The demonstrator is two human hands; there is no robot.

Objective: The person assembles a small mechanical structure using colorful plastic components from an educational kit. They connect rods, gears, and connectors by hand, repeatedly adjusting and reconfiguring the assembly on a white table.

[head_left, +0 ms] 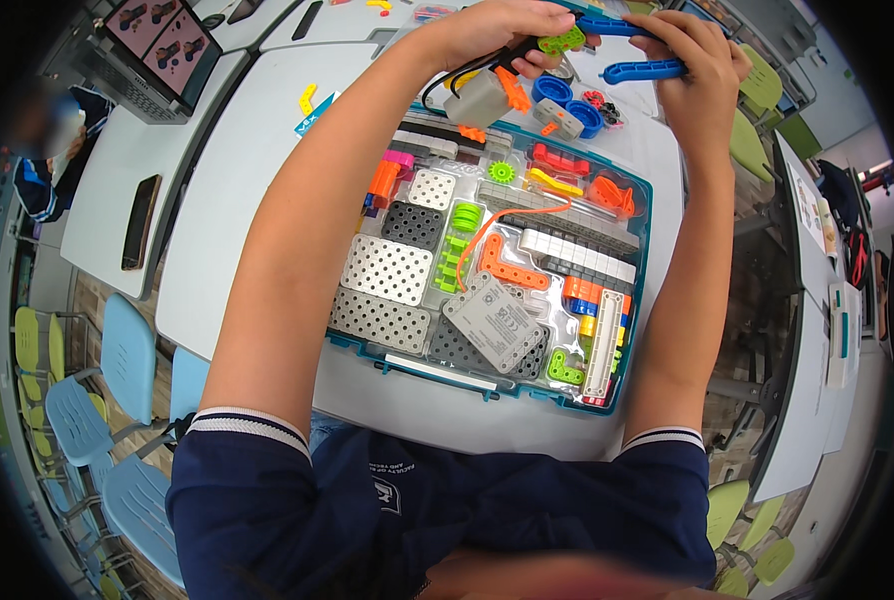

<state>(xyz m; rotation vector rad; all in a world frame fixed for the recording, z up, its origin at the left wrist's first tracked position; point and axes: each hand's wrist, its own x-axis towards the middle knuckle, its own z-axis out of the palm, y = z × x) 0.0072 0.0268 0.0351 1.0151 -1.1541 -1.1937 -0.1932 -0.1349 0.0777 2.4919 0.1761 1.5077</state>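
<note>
Both arms reach out over an open parts case (pixel 430 374) to its far side. In my left hand (pixel 497 35) is a small building-kit assembly of green (pixel 563 40), orange and grey pieces, with black cables hanging from it. My right hand (pixel 695 62) has its fingers closed around a blue plastic plier-like tool (pixel 643 71). The tool's upper blue arm extends to the green piece; whether it grips the piece, I cannot tell. Beneath the hands lie blue wheels (pixel 585 119) and a grey block with orange pins (pixel 559 118).
Sorted plates, beams, gears and connectors fill the case, with a grey module (pixel 494 322) and an orange cord on top. To the left stand a laptop (pixel 162 50) and a phone (pixel 141 222) on another table. A person (pixel 62 150) is at far left; blue chairs (pixel 127 355) stand nearby.
</note>
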